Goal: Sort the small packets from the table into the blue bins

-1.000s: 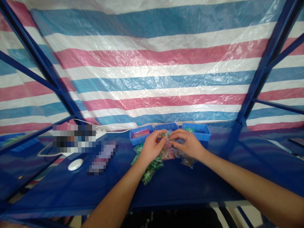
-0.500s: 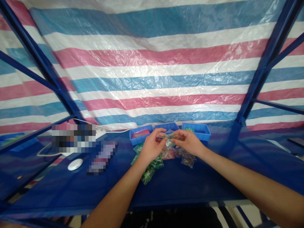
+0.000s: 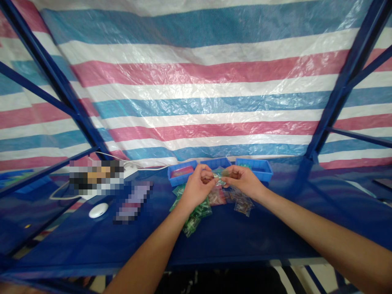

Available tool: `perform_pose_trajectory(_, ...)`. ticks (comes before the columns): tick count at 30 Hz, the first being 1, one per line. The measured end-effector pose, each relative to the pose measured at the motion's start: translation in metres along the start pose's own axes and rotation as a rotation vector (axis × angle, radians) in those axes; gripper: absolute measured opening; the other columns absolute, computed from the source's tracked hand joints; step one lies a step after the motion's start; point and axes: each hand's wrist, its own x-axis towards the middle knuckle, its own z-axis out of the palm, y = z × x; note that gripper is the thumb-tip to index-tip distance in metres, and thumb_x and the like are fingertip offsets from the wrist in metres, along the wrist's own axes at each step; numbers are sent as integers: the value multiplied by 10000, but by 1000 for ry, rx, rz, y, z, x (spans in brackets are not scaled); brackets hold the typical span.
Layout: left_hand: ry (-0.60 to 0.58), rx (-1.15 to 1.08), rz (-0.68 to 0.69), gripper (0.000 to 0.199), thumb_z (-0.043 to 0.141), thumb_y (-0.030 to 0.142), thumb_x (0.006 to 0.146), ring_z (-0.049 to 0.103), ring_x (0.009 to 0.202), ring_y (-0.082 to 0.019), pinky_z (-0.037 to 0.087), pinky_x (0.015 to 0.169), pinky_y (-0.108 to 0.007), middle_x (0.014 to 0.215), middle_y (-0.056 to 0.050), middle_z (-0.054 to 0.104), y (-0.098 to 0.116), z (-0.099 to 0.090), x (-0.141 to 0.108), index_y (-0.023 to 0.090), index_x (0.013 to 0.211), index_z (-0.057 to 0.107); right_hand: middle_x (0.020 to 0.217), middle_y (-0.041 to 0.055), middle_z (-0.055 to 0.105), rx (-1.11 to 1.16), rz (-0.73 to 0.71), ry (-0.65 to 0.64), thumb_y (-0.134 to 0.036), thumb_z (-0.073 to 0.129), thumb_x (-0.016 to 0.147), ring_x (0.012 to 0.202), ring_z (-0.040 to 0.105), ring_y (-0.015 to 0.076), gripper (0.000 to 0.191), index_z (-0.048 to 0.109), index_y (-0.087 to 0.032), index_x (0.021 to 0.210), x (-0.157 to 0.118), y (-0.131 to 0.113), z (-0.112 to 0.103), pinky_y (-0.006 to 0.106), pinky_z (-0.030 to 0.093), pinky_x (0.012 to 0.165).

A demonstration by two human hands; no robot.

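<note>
Both our hands, left hand [image 3: 196, 188] and right hand [image 3: 244, 181], pinched one small clear packet [image 3: 219, 176] above the counter [image 3: 245, 232], near the far blue trays [image 3: 254, 168].

Three blue trays [image 3: 254, 169] stand in a row at mid-frame. Two hands, left hand [image 3: 196, 188] and right hand [image 3: 243, 181], meet below them. One white round device [image 3: 98, 210] lies at lower left.

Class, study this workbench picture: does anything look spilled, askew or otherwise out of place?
Mostly tidy. Three blue trays stand in a row, but small packets lie loose in an untidy heap on the table under the left hand and right hand, which hold one small bag.
</note>
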Motion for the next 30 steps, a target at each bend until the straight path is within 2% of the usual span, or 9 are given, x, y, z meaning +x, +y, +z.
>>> perform_pose_trajectory(5,78,114,83,321,723,371,879,693,849,-171,540,705,-265,1033,-64,720,8,-2,-1,213,1117,578,760,-25,661,-99,-51,119,-454,817,779,588,612,150,318,601,-239,867,-2,-5,0,300,565,555)
perform_pose_trajectory(9,6,125,103,442,683,392,916,716,913,-199,570,775,-303,1082,-79,735,18,-3,-5,229,1310,569,706,-26,643,-219,-45,187,-476,744,850,496,566,149,293,575,-257,944,-8,-8,1,282,489,433)
perform_pose_trajectory(11,-57,95,99,550,686,399,917,727,950,-208,582,829,-322,1140,-82,734,21,-2,-8,248,1416,510,801,1,680,-231,-55,145,-453,750,845,587,641,176,291,600,-258,999,-11,-8,5,294,537,478)
perform_pose_trajectory(13,-75,104,97,607,702,415,905,733,949,-218,592,840,-335,1143,-81,735,21,-1,-10,255,1451,492,976,34,694,-241,-116,79,-408,766,830,784,713,209,269,649,-249,1013,-12,-8,9,325,607,622)
perform_pose_trajectory(16,-26,171,99,527,692,428,907,736,926,-234,601,812,-341,1063,-74,754,17,-1,-9,237,1384,572,1103,53,685,-289,-183,12,-375,743,848,962,712,227,218,707,-240,1015,-12,-8,13,355,620,792)
perform_pose_trajectory(21,31,210,95,309,658,406,926,737,884,-226,595,766,-323,1045,-58,771,8,-3,-3,219,1169,692,968,54,721,-241,-119,111,-422,723,871,841,701,216,279,670,-230,1066,-9,-6,9,336,611,672)
perform_pose_trajectory(24,37,168,80,318,665,397,918,729,853,-214,578,727,-302,993,-50,769,7,-2,-3,215,1179,656,1007,59,714,-290,-164,210,-423,776,828,917,684,226,352,664,-237,1105,-6,-4,3,342,599,744)
perform_pose_trajectory(27,15,109,76,374,678,386,908,715,791,-196,558,682,-284,929,-38,755,8,0,-4,219,1235,605,988,48,718,-258,-147,145,-433,787,821,911,679,220,348,673,-241,1089,-5,-1,1,356,586,798)
perform_pose_trajectory(30,7,116,73,441,681,384,907,676,680,-170,525,615,-266,826,-17,719,8,0,-5,223,1303,572,879,25,702,-180,-84,54,-452,760,845,745,657,182,276,674,-229,983,-4,2,2,334,571,698)
